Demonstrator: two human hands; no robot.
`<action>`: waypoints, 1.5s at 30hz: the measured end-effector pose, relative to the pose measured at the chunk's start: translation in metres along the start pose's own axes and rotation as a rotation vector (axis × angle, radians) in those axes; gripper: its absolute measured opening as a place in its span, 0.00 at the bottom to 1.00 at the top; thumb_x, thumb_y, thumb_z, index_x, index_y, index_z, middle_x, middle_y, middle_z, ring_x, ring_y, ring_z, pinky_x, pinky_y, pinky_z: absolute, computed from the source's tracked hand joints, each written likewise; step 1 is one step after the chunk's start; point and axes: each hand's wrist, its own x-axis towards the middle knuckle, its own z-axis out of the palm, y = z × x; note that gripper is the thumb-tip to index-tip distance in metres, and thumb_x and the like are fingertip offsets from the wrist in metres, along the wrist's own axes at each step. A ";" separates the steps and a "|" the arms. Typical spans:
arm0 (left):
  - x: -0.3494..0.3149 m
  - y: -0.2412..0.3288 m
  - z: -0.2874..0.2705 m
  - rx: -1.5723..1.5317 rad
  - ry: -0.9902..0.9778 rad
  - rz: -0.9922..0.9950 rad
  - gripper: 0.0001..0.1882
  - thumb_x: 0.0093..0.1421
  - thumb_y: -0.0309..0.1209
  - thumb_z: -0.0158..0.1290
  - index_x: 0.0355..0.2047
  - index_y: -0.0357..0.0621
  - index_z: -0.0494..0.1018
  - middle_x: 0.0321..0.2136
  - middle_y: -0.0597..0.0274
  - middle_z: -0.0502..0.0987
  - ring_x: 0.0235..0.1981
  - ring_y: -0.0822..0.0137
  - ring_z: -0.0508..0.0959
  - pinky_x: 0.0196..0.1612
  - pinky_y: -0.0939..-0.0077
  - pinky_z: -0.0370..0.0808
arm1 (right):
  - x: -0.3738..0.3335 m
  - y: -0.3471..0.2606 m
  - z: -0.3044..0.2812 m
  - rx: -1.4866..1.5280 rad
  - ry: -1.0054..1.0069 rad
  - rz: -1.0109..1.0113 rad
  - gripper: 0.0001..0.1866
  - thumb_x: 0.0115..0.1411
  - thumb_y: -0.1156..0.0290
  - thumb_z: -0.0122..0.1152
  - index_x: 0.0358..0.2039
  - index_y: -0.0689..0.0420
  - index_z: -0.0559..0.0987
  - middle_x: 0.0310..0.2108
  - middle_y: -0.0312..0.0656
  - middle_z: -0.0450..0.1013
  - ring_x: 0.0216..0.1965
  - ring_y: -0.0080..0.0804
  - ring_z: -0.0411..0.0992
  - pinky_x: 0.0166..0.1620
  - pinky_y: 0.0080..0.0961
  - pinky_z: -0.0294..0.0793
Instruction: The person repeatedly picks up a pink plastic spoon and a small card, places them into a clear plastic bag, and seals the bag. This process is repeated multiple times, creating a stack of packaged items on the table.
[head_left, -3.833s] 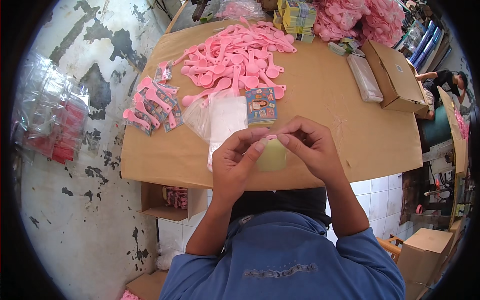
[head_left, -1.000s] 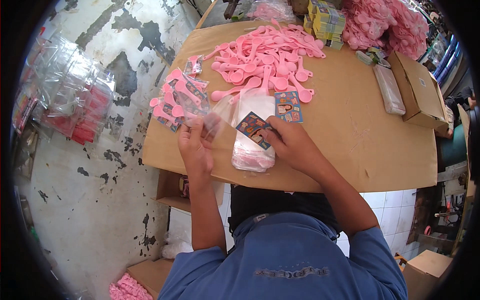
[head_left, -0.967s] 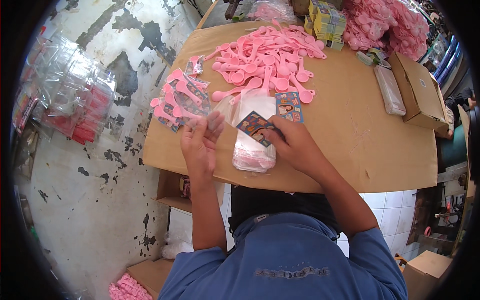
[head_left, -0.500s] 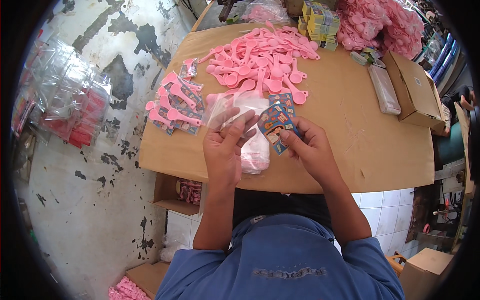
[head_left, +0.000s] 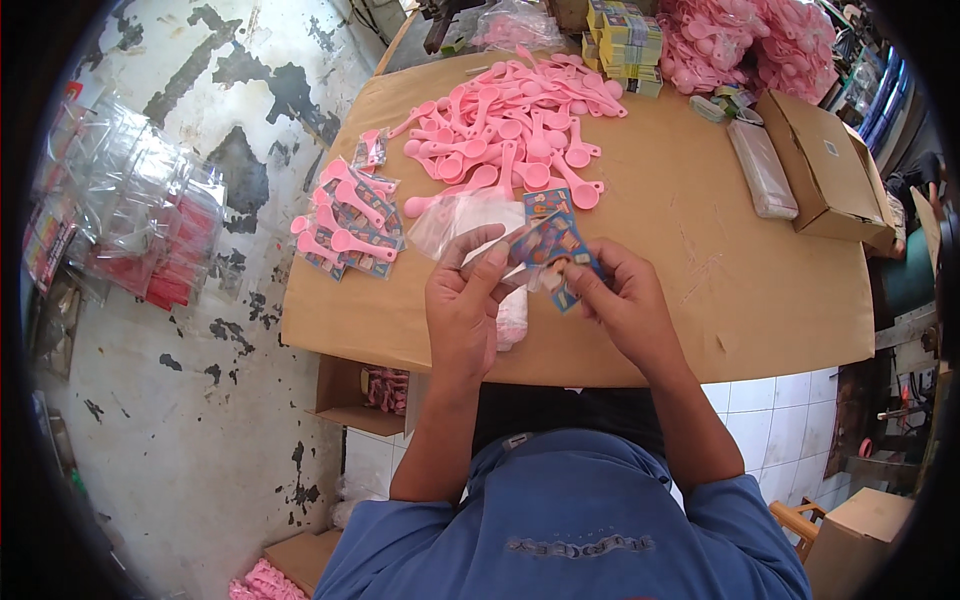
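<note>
Above the table's near side, my left hand (head_left: 463, 310) pinches a small clear plastic bag (head_left: 518, 252). My right hand (head_left: 628, 305) grips a blue printed card (head_left: 562, 248) between thumb and fingers. The card's left edge meets the bag, and I cannot tell how far it is inside. Beneath my hands lies a stack of clear bags (head_left: 512, 322), partly covered. Another blue card (head_left: 545, 203) rests just beyond the held one. Farther off is a heap of pink measuring spoons (head_left: 510, 128). To the left, several pink spoons (head_left: 352, 242) lie on bagged blue cards.
An open cardboard box (head_left: 825, 175) and a wrapped pack of clear film (head_left: 763, 170) stand at the right. Bundled yellow cards (head_left: 625, 45) and bags of pink spoons (head_left: 740, 45) line the back. Plastic packages (head_left: 140, 210) hang along the left wall.
My hands have come closer together. The bag in my left hand has moved right and now meets the card in my right hand. The view has shifted slightly.
</note>
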 end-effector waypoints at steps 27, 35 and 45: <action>-0.014 -0.012 0.034 -0.088 -0.019 0.058 0.26 0.69 0.23 0.50 0.66 0.40 0.62 0.53 0.51 0.76 0.54 0.65 0.77 0.59 0.68 0.73 | -0.014 0.014 0.019 0.320 0.026 -0.009 0.10 0.68 0.69 0.63 0.44 0.62 0.78 0.31 0.35 0.78 0.27 0.16 0.72 0.30 0.16 0.73; -0.008 -0.012 0.023 -0.473 -0.158 0.044 0.37 0.65 0.21 0.46 0.73 0.52 0.52 0.57 0.45 0.72 0.57 0.55 0.76 0.62 0.52 0.74 | -0.028 0.006 0.028 0.319 -0.019 0.136 0.07 0.66 0.70 0.66 0.36 0.58 0.77 0.25 0.34 0.75 0.24 0.13 0.70 0.24 0.14 0.67; -0.010 -0.018 0.017 -0.499 -0.090 -0.021 0.23 0.72 0.31 0.48 0.64 0.40 0.60 0.35 0.60 0.74 0.34 0.70 0.77 0.42 0.69 0.78 | -0.021 0.008 0.038 -0.115 0.170 -0.239 0.10 0.60 0.77 0.68 0.41 0.58 0.77 0.27 0.31 0.70 0.29 0.17 0.69 0.30 0.17 0.68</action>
